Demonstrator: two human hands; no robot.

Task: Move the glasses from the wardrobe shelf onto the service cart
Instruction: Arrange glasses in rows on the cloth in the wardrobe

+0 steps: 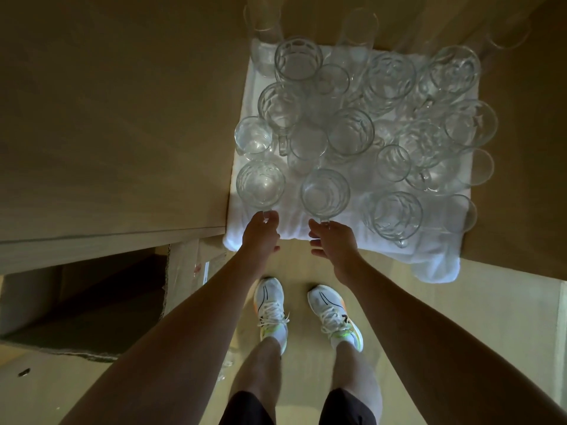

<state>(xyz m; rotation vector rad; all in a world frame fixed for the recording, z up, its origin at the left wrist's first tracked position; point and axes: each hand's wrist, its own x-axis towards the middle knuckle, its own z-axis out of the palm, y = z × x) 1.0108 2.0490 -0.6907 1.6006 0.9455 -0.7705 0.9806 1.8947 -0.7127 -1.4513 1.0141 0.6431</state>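
Glass mug (260,183) handle pinched by left hand (260,234); right hand (333,240) pinches another mug (325,193).

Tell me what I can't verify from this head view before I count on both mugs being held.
- Left hand grip: fingers at the handle of the left mug, but the clear glass hides how far they wrap.
- Right hand at the right mug: same.
- Rear glasses: dim, blurred; count unclear.
- White cloth covers the surface beneath.
- Service cart: not identifiable.
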